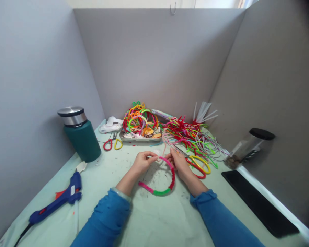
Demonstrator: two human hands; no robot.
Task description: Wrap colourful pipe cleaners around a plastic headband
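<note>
A curved band wrapped in pink, red and green pipe cleaner makes an open hoop between my hands, just above the table. My left hand is closed, with thumb and index finger pinching the band's upper pink end. At the same end my right hand has its fingers closed where a pale pink pipe cleaner rises from the band. Its fingertips are partly hidden, so the exact grip is hard to see. Beside my right hand lie scissors with red and yellow handles.
A metal tray of colourful pieces and a heap of pipe cleaners sit at the back. On the left stand a green flask and a blue glue gun. A clear jar and black strip are right; grey panels enclose the table.
</note>
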